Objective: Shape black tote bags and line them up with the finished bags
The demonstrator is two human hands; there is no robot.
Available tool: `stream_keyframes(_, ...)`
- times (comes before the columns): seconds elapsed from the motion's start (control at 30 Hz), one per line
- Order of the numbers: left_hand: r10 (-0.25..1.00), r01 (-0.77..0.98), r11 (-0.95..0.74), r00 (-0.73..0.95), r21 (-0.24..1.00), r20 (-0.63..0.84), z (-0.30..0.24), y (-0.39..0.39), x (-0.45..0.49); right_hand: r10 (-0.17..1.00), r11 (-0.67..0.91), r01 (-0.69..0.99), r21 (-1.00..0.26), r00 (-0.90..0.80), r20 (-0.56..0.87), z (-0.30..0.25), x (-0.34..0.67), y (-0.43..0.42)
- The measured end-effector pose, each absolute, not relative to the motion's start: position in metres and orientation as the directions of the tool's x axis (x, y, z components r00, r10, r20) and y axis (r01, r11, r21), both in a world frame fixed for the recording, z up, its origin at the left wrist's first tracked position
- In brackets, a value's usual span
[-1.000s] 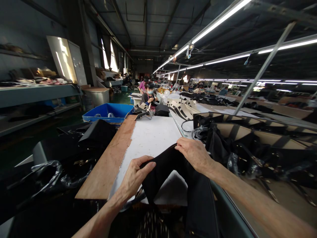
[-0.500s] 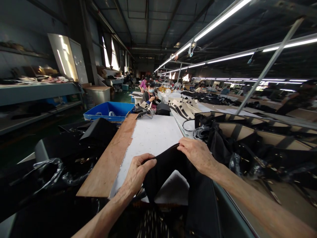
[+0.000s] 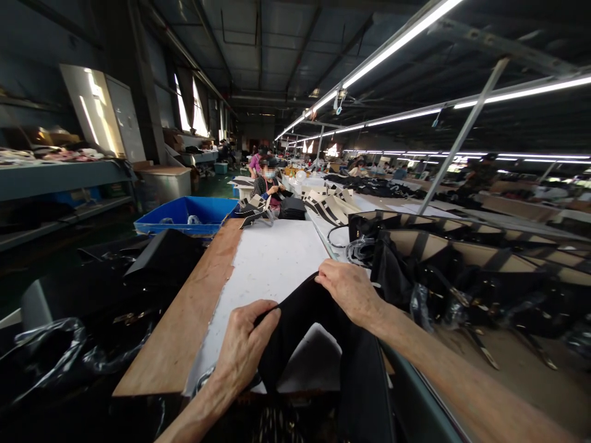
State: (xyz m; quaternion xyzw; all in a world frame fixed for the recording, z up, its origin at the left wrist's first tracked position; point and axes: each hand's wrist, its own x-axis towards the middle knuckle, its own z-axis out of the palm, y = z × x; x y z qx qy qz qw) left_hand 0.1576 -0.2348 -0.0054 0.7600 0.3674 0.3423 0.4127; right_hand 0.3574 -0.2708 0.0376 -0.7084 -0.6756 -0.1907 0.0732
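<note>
Between my two hands is a black bag (image 3: 293, 317), its upper edge drawn into a slanting line. My left hand (image 3: 247, 338) pinches that edge at its lower left end, thumb on top. Higher up, my right hand (image 3: 348, 292) is closed on the same edge, knuckles upward. The bag's black sides hang below toward my lap, and through the gap between them a pale surface shows. What lies under my right palm is hidden. Beneath the hands lies a white sheet (image 3: 277, 252) on a brown board (image 3: 173, 329).
Black bags with plastic-wrapped handles are piled at left (image 3: 111, 320); more black bags (image 3: 462, 271) line the right side. A blue bin (image 3: 184, 231) stands beyond the board. Striped cut pieces (image 3: 323, 206) lie ahead, near a seated co-worker (image 3: 268, 184). A slanted metal post (image 3: 462, 138) rises at right.
The view has turned slightly right, so the surroundings sit farther left. Both hands keep their grip on the bag's edge, with the left hand a little lower in the picture.
</note>
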Motion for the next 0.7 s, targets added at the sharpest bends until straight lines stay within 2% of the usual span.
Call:
stream_keyframes(0.2, 0.823, 0.331, -0.413, 0.535, 0.848, 0.192, 0.004, -0.239, 0.156, 0.933, -0.078, 0.985, 0.156, 0.017, 0.360, 0.040, 0.358, -0.270)
stream_keyframes(0.3, 0.801, 0.409, -0.465, 0.572, 0.785, 0.176, 0.017, -0.237, 0.156, 0.930, -0.093, 0.984, 0.155, 0.031, 0.366, 0.040, 0.359, -0.269)
stream_keyframes(0.53, 0.666, 0.486, -0.654, 0.733, 0.579, 0.137, 0.042, -0.213, 0.195, 0.929, -0.123, 0.988, 0.089, 0.083, 0.360, 0.043, 0.361, -0.272)
stream_keyframes(0.63, 0.571, 0.456, -0.761, 0.808, 0.462, 0.145, 0.043, -0.198, 0.228, 0.934, -0.122, 0.992, 0.044, 0.099, 0.344, 0.045, 0.362, -0.275)
stream_keyframes(0.7, 0.515, 0.407, -0.792, 0.846, 0.456, 0.138, 0.040, -0.192, 0.244, 0.938, -0.102, 0.995, -0.013, 0.100, 0.332, 0.046, 0.365, -0.280)
